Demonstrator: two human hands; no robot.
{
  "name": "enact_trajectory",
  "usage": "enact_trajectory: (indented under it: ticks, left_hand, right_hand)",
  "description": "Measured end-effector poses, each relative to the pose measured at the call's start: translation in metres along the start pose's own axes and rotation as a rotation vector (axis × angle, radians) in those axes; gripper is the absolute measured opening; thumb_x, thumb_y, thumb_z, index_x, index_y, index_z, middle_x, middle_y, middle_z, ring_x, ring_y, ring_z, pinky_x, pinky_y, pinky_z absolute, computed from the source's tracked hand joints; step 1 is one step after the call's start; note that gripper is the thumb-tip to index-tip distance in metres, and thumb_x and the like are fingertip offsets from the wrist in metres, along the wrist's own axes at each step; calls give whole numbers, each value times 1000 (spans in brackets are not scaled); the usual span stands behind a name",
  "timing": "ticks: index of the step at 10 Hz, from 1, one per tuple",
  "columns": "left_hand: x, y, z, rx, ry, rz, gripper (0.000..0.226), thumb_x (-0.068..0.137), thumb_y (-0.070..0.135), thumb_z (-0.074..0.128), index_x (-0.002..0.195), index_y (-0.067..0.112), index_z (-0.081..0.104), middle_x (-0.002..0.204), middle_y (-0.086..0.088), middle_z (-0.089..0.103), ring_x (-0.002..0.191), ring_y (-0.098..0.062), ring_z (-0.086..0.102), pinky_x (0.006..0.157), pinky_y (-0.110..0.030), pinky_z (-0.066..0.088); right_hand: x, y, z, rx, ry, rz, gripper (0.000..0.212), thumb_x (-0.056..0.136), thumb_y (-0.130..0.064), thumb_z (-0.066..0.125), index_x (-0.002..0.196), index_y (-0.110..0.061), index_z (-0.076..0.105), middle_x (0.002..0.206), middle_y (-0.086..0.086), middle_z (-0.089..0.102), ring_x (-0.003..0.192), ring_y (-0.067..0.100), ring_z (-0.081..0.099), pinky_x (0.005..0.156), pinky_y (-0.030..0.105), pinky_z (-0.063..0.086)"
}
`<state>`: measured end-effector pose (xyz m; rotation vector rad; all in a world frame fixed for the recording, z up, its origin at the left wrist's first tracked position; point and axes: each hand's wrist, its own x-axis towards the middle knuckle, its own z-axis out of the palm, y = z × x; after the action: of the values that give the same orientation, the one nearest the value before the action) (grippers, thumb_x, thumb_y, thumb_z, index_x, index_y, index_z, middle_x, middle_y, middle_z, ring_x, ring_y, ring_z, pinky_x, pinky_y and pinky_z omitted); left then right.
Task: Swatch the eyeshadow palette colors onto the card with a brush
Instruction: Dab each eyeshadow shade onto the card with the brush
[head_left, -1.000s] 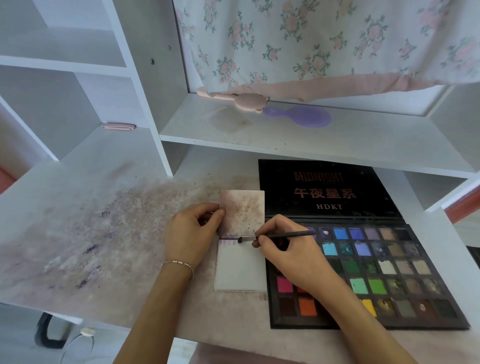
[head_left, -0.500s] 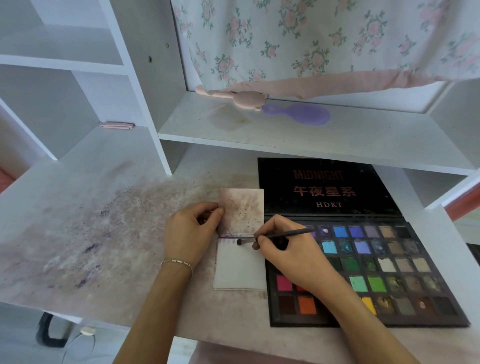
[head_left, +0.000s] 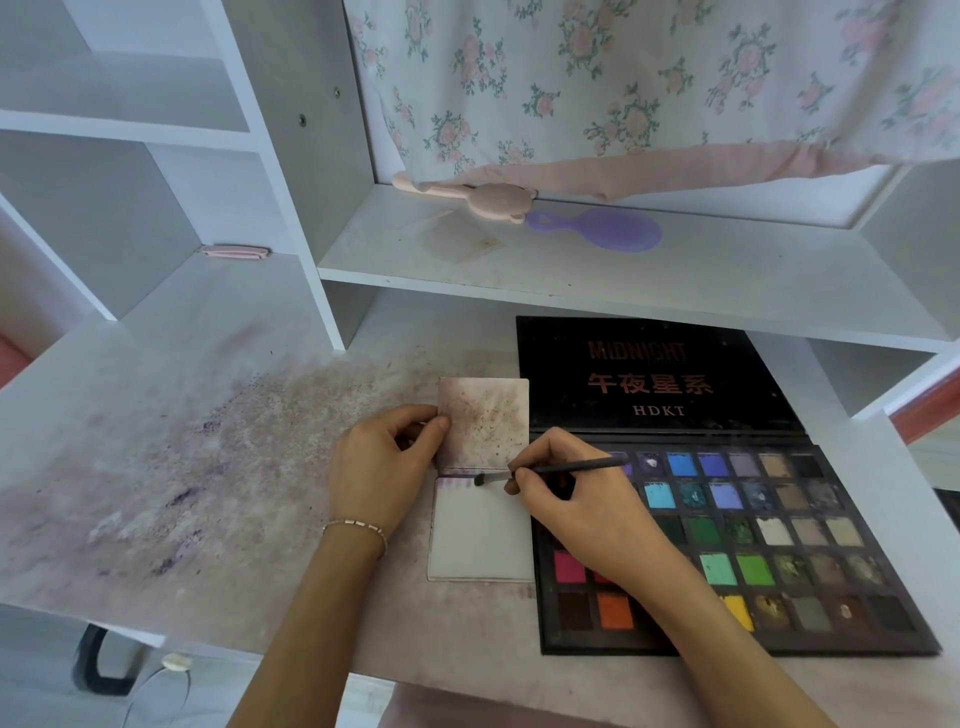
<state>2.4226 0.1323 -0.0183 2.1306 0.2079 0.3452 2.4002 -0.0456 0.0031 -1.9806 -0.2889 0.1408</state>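
As two bare forearms reach in from the near edge of a powder-stained white desk (head_left: 156, 467), the right hand (head_left: 576, 514) pinches a thin dark brush (head_left: 550, 470) near its head, fingers curled around the handle, and lays its tip on the top edge of a white card (head_left: 480, 540). The card lies flat between the hands, touching the left side of an open eyeshadow palette (head_left: 779, 545), with a faint band of purple strokes along its upper edge. The left hand (head_left: 382, 467), a thin bracelet (head_left: 356, 525) at the wrist, grips the left edge of a stained, speckled flap (head_left: 485, 421) standing just above the card, thumb and fingers closed on it. The right wrist covers several pans on the palette's left side; rows of blue, green, red, orange, yellow and neutral shades show around it. Beyond, the palette's black lid (head_left: 649, 379) lies back, printed with "MIDNIGHT" and "HDKT". On the shelf (head_left: 675, 275) above rest a purple hairbrush (head_left: 602, 228) and a pink one (head_left: 478, 197), beneath a floral curtain (head_left: 623, 78). A small pink item (head_left: 235, 252) sits in the left compartment.
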Motion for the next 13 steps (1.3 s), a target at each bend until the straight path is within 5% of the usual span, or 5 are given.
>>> enact_trajectory:
  ticks: [8, 13]
  left_hand:
    - [1, -2, 1, 14, -2, 6, 11, 80, 26, 65, 89, 24, 73, 75, 15, 65, 75, -4, 61, 70, -22, 48]
    - [2, -2, 0, 11, -2, -25, 12, 80, 25, 66, 90, 21, 73, 76, 11, 66, 75, -7, 61, 69, -15, 44]
  right_hand:
    - [-1, 3, 0, -23, -16, -5, 14, 83, -19, 57, 75, -31, 55, 81, -6, 66, 78, 2, 59, 70, 12, 49]
    - [-15, 4, -31, 124, 312, -89, 31, 86, -5, 52, 84, -33, 64, 83, -8, 67, 75, 11, 62, 65, 22, 51]
